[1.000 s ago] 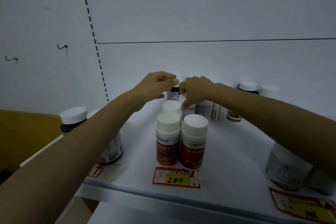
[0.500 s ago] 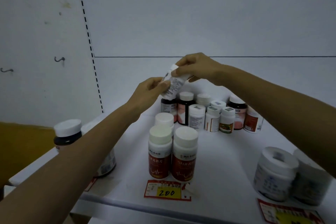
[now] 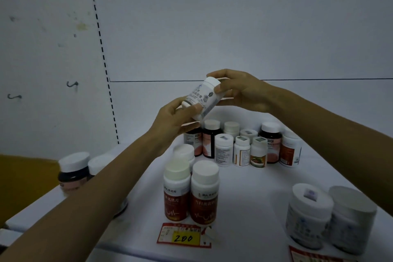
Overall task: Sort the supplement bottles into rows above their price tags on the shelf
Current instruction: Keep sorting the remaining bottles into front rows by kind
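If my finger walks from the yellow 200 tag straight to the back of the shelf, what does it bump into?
200 tag → two red bottles → white-capped bottle → huddle of small bottles → back wall

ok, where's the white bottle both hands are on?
Head view, centre: the white bottle is held tilted in the air between the left hand and right hand, above the mixed bottles at the back of the shelf.

White bottle [image 3: 202, 98] lifted from back bottles [image 3: 242, 149], tilted midair; left hand [image 3: 172, 121] at base, right hand [image 3: 240, 91] at cap.
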A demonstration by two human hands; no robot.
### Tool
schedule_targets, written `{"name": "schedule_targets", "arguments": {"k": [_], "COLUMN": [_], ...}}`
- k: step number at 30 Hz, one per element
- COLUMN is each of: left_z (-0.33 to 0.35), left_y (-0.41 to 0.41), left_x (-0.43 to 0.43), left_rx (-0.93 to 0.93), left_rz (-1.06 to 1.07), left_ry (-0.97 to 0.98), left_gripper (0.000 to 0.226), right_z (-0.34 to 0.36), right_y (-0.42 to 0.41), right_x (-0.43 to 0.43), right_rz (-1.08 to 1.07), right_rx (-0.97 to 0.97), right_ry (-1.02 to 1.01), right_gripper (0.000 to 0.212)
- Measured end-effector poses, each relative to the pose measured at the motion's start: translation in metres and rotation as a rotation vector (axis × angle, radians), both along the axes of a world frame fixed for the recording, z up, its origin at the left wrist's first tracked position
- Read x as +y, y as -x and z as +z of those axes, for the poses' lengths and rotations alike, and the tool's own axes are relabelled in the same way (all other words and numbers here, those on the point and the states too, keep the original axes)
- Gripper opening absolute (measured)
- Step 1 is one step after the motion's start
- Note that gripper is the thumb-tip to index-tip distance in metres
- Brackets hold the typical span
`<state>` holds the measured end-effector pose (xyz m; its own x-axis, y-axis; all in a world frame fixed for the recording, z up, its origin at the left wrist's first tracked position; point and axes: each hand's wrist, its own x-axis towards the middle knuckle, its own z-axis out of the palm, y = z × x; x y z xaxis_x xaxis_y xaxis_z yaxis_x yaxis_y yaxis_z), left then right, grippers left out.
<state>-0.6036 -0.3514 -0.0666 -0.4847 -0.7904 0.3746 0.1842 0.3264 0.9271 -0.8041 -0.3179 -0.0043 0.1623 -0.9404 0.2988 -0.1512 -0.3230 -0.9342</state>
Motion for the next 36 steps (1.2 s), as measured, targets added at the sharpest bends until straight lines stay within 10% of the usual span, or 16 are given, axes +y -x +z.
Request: {"name": "schedule_targets", "arguments": {"k": [21,36], "left_z": [-0.004,-0.006], "left_y": [-0.01,0.016], "left_x": [0.023,0.107], "left_rx": [-0.275,-0.195], "left_rz": [0.284,0.056], "left_ry": [0.508,0.581], "left_gripper": [0.061,0.06], "right_z": [-0.016,-0.02], "right_y": [-0.009,-0.012], "right_x": [0.027,0.158], "right_rz": [-0.122,-0.448], "right_rx": [0.118,0.032], "right_ry": [-0.078,-0.063], "right_gripper": [0.027,0.027]}}
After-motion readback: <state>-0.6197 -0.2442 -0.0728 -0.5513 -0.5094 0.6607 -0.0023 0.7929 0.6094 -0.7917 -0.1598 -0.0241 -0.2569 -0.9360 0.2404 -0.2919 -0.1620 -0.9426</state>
